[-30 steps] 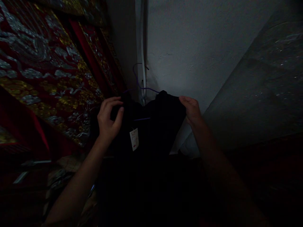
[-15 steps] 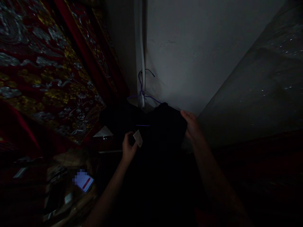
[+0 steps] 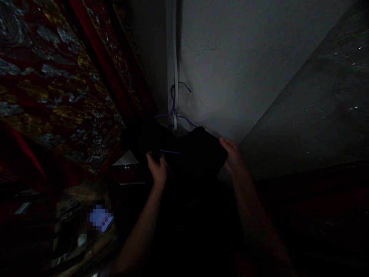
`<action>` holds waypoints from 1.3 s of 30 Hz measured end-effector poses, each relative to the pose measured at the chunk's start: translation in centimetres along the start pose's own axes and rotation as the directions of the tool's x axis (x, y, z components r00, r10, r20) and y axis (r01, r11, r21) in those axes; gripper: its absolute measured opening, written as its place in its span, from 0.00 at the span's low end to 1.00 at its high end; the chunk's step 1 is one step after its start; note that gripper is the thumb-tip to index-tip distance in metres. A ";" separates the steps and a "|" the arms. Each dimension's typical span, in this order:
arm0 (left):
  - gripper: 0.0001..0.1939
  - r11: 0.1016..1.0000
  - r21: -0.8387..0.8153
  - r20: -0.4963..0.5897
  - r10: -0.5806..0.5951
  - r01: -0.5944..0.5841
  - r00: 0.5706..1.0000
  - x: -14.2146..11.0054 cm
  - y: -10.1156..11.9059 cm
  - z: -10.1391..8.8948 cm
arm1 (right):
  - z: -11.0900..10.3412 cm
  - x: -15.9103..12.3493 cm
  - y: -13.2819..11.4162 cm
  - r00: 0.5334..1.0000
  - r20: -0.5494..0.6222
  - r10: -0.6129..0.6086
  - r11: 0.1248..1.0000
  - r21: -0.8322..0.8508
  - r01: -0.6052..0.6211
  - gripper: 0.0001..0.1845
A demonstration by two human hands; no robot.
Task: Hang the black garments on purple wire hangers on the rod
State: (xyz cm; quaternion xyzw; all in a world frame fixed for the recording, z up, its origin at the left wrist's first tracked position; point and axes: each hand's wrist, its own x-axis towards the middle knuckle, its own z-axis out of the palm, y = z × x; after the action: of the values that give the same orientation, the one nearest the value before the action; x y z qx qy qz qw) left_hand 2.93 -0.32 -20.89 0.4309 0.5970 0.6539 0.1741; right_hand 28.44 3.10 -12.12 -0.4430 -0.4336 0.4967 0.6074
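A black garment (image 3: 198, 154) hangs on a thin purple hanger (image 3: 186, 118) in front of the wall; its lower part melts into the dark. My left hand (image 3: 157, 168) is closed on the cloth by the neck opening, though the exact grip is hard to see in the low light. Close beside those fingers is a pale tag (image 3: 166, 163), seen nearly edge-on. At the shoulder on the right, my right hand (image 3: 232, 154) grips the garment's edge, thumb on top and the other fingers mostly hidden.
A pale strip or cable (image 3: 174, 50) runs down the wall (image 3: 230, 57) behind the hanger. Red cloth with gold and silver embroidery (image 3: 63, 84) fills the left. Clear plastic sheeting (image 3: 317, 115) covers the right. A lit phone (image 3: 100, 218) lies among clutter at lower left.
My left hand has shifted up from the tag to the cloth by the neck opening. The tag has turned nearly edge-on. My right hand stays at the shoulder.
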 end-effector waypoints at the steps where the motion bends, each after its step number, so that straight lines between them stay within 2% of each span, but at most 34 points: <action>1: 0.18 1.000 0.018 0.027 -0.006 0.005 1.000 -0.3 -0.5 -0.6 | 0.0 0.0 0.0 1.000 0.007 -0.015 1.000 -0.008 0.015 0.23; 4: 0.19 0.994 0.084 0.107 -0.075 0.066 0.991 -2.5 -1.9 -2.9 | 0.0 0.2 0.1 0.998 -0.003 -0.064 0.998 -0.028 0.063 0.21; 6: 0.21 0.983 0.115 0.123 -0.156 0.142 0.980 -4.4 -2.5 -4.6 | 0.1 0.7 0.2 0.996 -0.035 -0.088 0.996 -0.033 0.087 0.21; 9: 0.25 0.971 0.096 0.151 -0.233 0.220 0.961 -7.0 -1.5 -6.6 | 0.1 1.0 0.4 0.977 -0.144 -0.158 0.987 -0.050 0.152 0.21; 11: 0.27 0.968 0.036 0.213 -0.251 0.250 0.944 -8.0 0.2 -7.3 | 0.0 0.2 0.9 0.918 -0.272 -0.288 0.956 -0.143 0.257 0.21; 14: 0.26 0.953 -0.044 0.302 -0.274 0.300 0.913 -8.5 3.2 -7.2 | 0.6 -3.6 2.4 0.772 -0.421 -0.477 0.871 -0.343 0.351 0.23; 15: 0.26 0.947 -0.064 0.324 -0.280 0.316 0.904 -8.5 4.0 -7.0 | 1.1 -5.4 3.3 0.776 -0.430 -0.460 0.876 -0.360 0.320 0.21; 16: 0.25 0.941 -0.077 0.344 -0.285 0.330 0.895 -8.5 4.6 -6.7 | 1.7 -7.4 4.3 0.839 -0.391 -0.379 0.905 -0.348 0.246 0.17; 17: 0.24 0.937 -0.084 0.365 -0.287 0.339 0.886 -8.5 5.1 -6.4 | 2.4 -9.4 5.4 0.929 -0.283 -0.238 0.932 -0.336 0.137 0.17; 18: 0.23 0.936 -0.088 0.387 -0.283 0.341 0.878 -8.5 5.3 -6.1 | 3.3 -11.2 6.6 0.991 -0.119 -0.067 0.942 -0.335 0.024 0.19; 19: 0.22 0.938 -0.090 0.403 -0.274 0.336 0.873 -8.6 5.4 -5.9 | 4.1 -12.8 7.8 0.995 0.061 0.076 0.935 -0.351 -0.050 0.22; 20: 0.21 0.941 -0.091 0.416 -0.263 0.327 0.871 -8.6 5.4 -5.7 | 4.9 -14.0 8.8 0.972 0.170 0.165 0.922 -0.375 -0.091 0.22; 22: 0.20 0.944 -0.095 0.415 -0.251 0.316 0.874 -8.8 5.3 -5.5 | 6.1 -15.6 10.5 0.942 0.251 0.223 0.913 -0.393 -0.111 0.23; 25: 0.21 0.933 -0.130 0.379 -0.266 0.336 0.886 -9.2 4.9 -5.4 | 6.7 -15.8 11.5 0.937 0.264 0.227 0.907 -0.409 -0.104 0.25; 29: 0.18 0.911 -0.191 0.341 -0.287 0.365 0.895 -9.7 4.0 -5.5 | 6.3 -14.8 11.5 0.944 0.247 0.220 0.896 -0.434 -0.095 0.26; 34: 0.12 0.917 -0.231 0.394 -0.216 0.324 0.893 -10.9 1.0 -5.8 | 6.2 -15.1 11.9 0.943 0.269 0.194 0.922 -0.379 -0.082 0.24; 37: 0.16 0.952 -0.157 0.404 -0.181 0.263 0.897 -12.0 -1.2 -5.6 | 6.4 -15.7 12.5 0.921 0.297 0.253 0.925 -0.355 -0.140 0.24; 39: 0.14 0.973 -0.066 0.390 -0.179 0.221 0.903 -12.6 -2.2 -5.3 | 6.6 -15.8 12.8 0.891 0.332 0.311 0.918 -0.346 -0.192 0.24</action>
State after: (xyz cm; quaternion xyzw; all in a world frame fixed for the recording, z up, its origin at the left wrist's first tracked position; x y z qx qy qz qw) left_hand 5.39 -12.54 -26.99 0.4762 0.5564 0.5675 0.3764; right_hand 17.22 -10.36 -24.41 -0.4792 -0.5524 0.5756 0.3659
